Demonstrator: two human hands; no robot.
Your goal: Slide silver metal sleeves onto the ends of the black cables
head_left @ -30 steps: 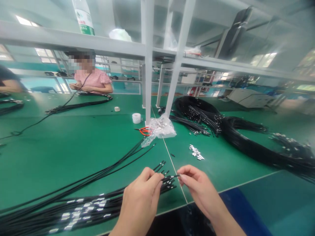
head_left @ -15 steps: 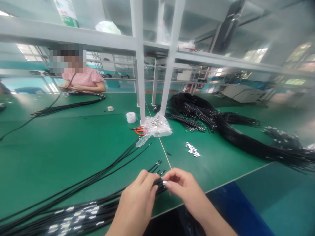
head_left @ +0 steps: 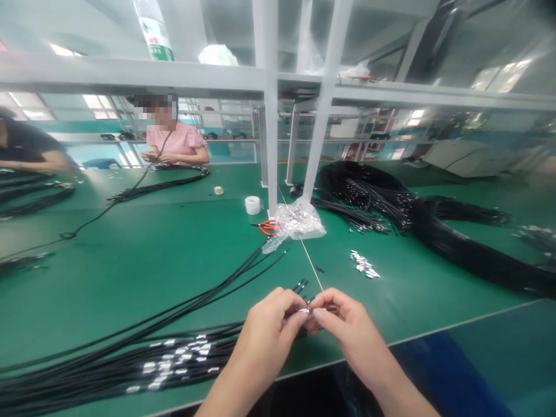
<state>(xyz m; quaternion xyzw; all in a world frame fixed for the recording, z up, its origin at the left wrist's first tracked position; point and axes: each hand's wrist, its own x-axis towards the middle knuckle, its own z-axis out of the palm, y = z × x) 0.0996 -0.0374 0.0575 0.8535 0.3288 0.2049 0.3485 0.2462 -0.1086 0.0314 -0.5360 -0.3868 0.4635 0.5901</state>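
Observation:
My left hand (head_left: 278, 321) is closed around a black cable just above the table's near edge. At its thumb tip sits a small silver metal sleeve (head_left: 305, 311), between my two hands. My right hand (head_left: 347, 318) is closed in a pinch beside the sleeve, and a dark length of the cable shows along its fingers. Behind my fingers, several black cable ends (head_left: 300, 285) stick out. To the left lies a bundle of black cables (head_left: 234, 362) with silver sleeves on them. A loose pile of silver sleeves (head_left: 364, 264) lies beyond my right hand.
A plastic bag of metal parts (head_left: 299, 219) lies against the rack post (head_left: 271, 145), near orange-handled pliers (head_left: 267, 227) and a tape roll (head_left: 252, 204). Thick black cable coils (head_left: 452, 249) cover the right side. A person in pink (head_left: 178, 142) and another in dark clothing (head_left: 30, 142) sit across.
The view has turned left, so things appear farther right. The silver sleeve, earlier at my right fingertips, now sits at my left thumb, with dark cable showing along my right fingers.

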